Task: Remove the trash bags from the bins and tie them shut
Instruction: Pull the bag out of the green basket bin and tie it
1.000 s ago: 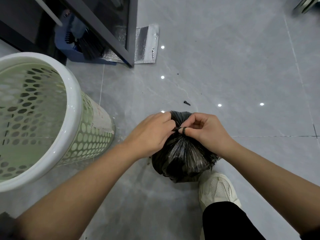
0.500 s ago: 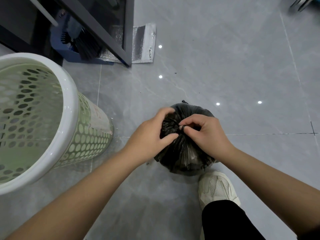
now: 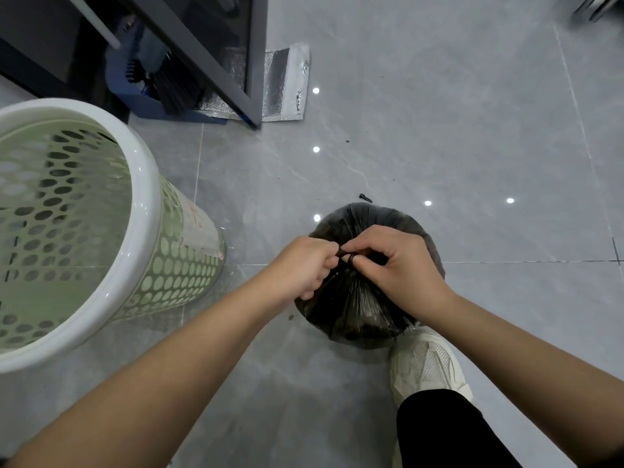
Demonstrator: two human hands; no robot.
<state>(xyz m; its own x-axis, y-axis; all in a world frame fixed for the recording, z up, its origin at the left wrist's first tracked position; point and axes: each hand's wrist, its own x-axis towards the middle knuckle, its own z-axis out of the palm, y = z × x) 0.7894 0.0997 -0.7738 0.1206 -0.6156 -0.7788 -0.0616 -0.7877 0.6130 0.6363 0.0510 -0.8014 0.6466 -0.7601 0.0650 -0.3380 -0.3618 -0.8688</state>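
A full black trash bag [image 3: 358, 312] sits on the grey tile floor in front of me, its top gathered into a twisted neck. My left hand [image 3: 304, 268] is closed around one strand of the neck from the left. My right hand [image 3: 401, 268] pinches the other strand from the right, with a loop of black plastic wound around a fingertip. The two hands meet above the bag's middle. A pale green perforated bin [image 3: 141, 251] with a white rim stands to the left, with no bag inside it.
My white shoe [image 3: 425, 369] and black trouser leg stand just behind the bag on the right. A dark cabinet frame [image 3: 209, 59], a blue dustpan with a brush [image 3: 155, 96] and a silver foil pouch [image 3: 287, 82] lie at the back. A small black scrap [image 3: 365, 197] lies beyond the bag.
The bag's far side now bulges out beyond my hands. My left hand shifted from pressing the bag's side back to pinching the neck next to my right hand.
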